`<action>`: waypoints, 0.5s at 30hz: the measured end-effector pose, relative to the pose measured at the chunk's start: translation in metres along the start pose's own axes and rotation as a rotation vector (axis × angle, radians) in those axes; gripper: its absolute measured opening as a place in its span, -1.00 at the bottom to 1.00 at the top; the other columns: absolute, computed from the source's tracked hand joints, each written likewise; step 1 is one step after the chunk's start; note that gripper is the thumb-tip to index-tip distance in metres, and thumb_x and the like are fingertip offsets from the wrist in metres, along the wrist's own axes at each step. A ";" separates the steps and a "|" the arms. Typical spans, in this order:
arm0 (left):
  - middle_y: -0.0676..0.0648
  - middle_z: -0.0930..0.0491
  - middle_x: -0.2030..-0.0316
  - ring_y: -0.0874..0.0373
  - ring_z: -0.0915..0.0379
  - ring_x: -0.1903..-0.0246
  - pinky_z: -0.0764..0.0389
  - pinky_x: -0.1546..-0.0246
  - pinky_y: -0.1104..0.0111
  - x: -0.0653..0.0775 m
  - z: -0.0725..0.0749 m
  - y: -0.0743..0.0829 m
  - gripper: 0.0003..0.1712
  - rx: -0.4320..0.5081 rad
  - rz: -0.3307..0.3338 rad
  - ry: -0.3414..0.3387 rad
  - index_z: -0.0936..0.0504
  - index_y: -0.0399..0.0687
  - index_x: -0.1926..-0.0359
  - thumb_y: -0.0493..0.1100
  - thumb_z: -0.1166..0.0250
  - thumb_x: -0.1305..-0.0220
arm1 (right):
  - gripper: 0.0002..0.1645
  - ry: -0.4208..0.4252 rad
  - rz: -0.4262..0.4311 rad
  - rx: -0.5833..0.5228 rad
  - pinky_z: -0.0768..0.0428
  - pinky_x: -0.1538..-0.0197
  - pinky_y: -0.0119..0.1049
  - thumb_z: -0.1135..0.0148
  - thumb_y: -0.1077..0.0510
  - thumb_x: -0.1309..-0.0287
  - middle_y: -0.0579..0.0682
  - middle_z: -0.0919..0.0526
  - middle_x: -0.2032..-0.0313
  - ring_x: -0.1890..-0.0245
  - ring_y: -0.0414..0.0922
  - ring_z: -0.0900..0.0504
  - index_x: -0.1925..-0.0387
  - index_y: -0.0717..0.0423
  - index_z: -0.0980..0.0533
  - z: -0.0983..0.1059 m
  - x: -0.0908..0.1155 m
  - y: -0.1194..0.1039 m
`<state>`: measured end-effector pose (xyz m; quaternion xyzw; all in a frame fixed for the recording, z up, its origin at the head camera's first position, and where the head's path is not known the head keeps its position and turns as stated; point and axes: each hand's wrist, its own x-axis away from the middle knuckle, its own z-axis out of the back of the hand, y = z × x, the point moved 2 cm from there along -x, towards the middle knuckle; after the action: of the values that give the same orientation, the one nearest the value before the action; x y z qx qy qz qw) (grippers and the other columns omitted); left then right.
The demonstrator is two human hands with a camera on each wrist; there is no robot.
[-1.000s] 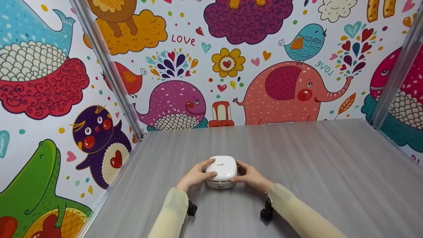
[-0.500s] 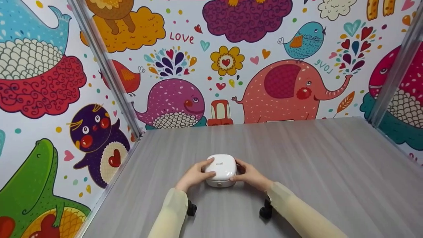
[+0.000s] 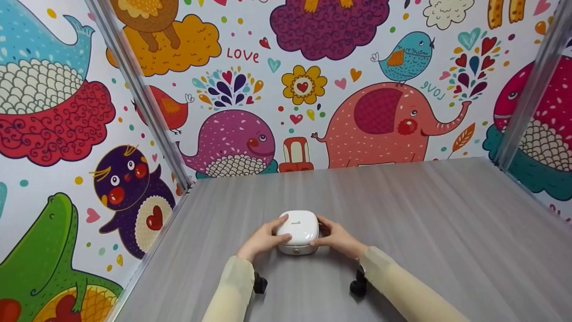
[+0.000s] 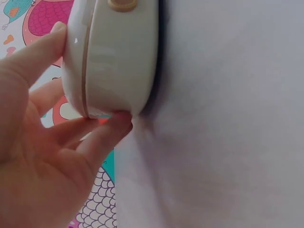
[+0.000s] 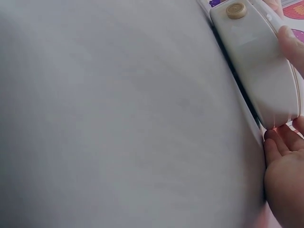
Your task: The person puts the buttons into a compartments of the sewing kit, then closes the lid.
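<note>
A white case point(image 3: 298, 230) with rounded corners and a glossy lid stands on the table, faint lettering on its top. A thin seam runs around its side, and a small round beige knob point(image 4: 122, 4) sits on its front below the seam. My left hand point(image 3: 262, 239) holds the case from the left, thumb on the lid and other fingers at the side. From the right, my right hand point(image 3: 340, 239) holds it, the thumb near the front corner of the lid. In the right wrist view that hand's lower fingers point(image 5: 280, 142) touch the case's side near the table.
The grey wood-grain table point(image 3: 402, 214) extends around the case. Behind it and at the left stand printed cartoon walls point(image 3: 178, 103), joined by metal corner posts point(image 3: 143, 94). A black wrist mount point(image 3: 359, 286) hangs under each cream sleeve point(image 3: 402, 286).
The gap at the front between lid and base looks narrower than a second ago. Both hands keep their hold, and the head view has shifted slightly.
</note>
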<state>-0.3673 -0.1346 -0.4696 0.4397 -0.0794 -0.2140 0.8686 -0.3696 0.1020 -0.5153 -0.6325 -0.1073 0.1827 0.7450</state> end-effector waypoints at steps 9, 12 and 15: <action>-0.35 -0.23 -0.35 -0.31 -0.15 -0.31 -0.23 -0.28 -0.07 -0.001 0.008 -0.002 -0.25 0.031 0.000 0.009 -0.28 -0.22 -0.40 -0.06 -0.32 -0.29 | 0.20 -0.013 -0.012 0.014 -0.23 -0.35 0.01 -0.52 0.11 0.03 0.29 -0.11 -0.42 -0.40 0.17 -0.13 -0.46 0.36 0.03 -0.002 -0.005 -0.003; -0.33 -0.21 -0.37 -0.33 -0.15 -0.30 -0.23 -0.28 -0.08 -0.001 0.014 -0.001 -0.26 0.021 0.004 0.034 -0.24 -0.19 -0.43 0.00 -0.23 -0.35 | 0.19 -0.010 -0.051 0.004 -0.20 -0.36 0.03 -0.51 0.09 0.02 0.29 -0.11 -0.42 -0.40 0.17 -0.13 -0.46 0.36 0.02 0.001 -0.005 -0.004; -0.30 -0.18 -0.39 -0.29 -0.10 -0.34 -0.17 -0.31 -0.08 -0.001 0.025 0.003 -0.27 -0.011 0.013 0.115 -0.21 -0.13 -0.45 0.04 -0.19 -0.38 | 0.13 0.008 -0.071 0.006 -0.20 -0.36 0.06 -0.47 0.07 -0.04 0.32 -0.13 -0.41 -0.39 0.19 -0.16 -0.45 0.37 -0.01 0.010 -0.005 -0.007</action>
<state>-0.3753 -0.1513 -0.4524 0.4459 -0.0311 -0.1830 0.8756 -0.3768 0.1085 -0.5065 -0.6266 -0.1261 0.1538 0.7535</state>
